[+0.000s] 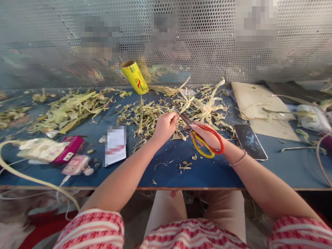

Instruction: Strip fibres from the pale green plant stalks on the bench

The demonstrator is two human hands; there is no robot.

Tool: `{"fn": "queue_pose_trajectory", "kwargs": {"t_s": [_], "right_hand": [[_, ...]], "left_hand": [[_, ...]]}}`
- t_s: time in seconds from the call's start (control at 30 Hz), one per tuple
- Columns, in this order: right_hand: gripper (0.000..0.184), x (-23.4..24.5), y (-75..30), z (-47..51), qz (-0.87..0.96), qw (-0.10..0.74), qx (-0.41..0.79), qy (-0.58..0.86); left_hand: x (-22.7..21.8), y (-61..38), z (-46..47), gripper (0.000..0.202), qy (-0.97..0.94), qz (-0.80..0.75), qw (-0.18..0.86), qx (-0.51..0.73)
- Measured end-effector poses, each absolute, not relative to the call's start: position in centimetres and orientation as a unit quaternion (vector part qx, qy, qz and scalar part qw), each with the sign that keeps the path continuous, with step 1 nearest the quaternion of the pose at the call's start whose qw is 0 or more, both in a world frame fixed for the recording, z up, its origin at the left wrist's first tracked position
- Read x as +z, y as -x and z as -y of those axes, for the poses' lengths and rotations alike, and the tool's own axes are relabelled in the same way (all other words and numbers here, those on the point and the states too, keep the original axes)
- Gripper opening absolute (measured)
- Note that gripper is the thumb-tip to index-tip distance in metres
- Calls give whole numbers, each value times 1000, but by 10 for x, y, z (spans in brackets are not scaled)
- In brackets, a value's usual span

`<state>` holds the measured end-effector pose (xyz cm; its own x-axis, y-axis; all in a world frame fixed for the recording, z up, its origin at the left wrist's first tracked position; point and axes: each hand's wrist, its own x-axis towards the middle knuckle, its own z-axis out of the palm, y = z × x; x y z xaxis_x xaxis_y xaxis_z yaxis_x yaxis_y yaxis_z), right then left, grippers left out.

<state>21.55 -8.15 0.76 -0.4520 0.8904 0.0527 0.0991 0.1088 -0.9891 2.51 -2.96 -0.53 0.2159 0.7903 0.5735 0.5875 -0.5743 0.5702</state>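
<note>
My right hand is closed on a pair of scissors with one red and one yellow handle loop. The dark blades point up and left, their tips close to the fingertips of my left hand. Those fingers are pinched together, and a pale dry plant strip stretches up and right from them. Just beyond both hands lies a loose heap of curled, dry, yellow-green strips, with longer pale pieces on its right side. Small scraps are scattered on the blue tabletop nearer to me.
A yellow cardboard tube leans on a thin upright rod. Another plant heap lies left. Two phones, one lit and one dark, flank my arms. A tissue pack, pink case, cardboard and perforated metal wall surround them.
</note>
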Motion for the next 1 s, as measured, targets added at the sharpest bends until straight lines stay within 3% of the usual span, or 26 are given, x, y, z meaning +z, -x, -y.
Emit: {"fn": "queue_pose_trajectory", "kwargs": {"t_s": [0.17, 0.5, 1.0], "right_hand": [[39, 10, -216, 81, 659, 353, 540, 387], [40, 8, -213, 79, 635, 360, 568, 380], [37, 5, -219, 83, 604, 361, 624, 340]], "left_hand": [[-2, -26, 33, 23, -759, -451, 137, 449], [-7, -28, 24, 28, -667, -446, 357, 479], [0, -30, 29, 25, -708, -468, 311, 428]]}}
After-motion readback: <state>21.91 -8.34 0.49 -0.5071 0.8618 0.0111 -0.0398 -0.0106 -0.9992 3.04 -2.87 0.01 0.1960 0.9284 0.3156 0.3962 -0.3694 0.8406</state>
